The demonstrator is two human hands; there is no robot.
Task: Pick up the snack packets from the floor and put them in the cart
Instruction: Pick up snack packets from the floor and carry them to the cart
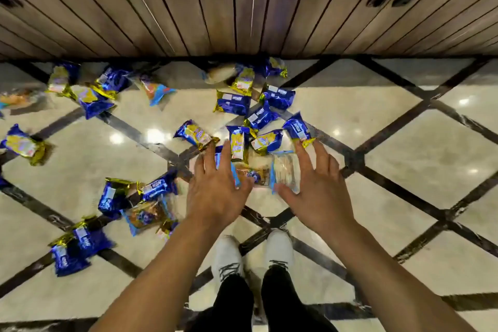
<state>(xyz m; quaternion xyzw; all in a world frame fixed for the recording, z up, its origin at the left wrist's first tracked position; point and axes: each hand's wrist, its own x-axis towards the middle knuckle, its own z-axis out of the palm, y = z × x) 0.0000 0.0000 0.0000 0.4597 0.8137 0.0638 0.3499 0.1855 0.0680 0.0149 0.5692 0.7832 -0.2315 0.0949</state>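
Packets (234,103) lie all over the shiny floor (377,127), blue and gold ones mostly, with a thick bunch in the middle, more far off by the wooden wall (242,3), and more to the left. I have both hands reaching down over the middle bunch. My left hand (215,188) has its fingers spread and straight, and it is not holding anything. My right hand (320,186) is spread wide too, holding nothing. Between them sits a clear bag (285,170) with something pale inside and a brown snack bag (253,174) next to it. I think these packets are light and puffy, and the wrappers look slick and crinkly, so they could slip out of my fingers. The food inside may crush if I squeeze hard. I would scoop a few together from both sides, or pinch one by its crimped end. The floor looks smooth, so packets may slide away when I push them. I cannot see the cart anywhere, so I cannot tell what is in it. My white shoes (226,253) are near, just below the hands.
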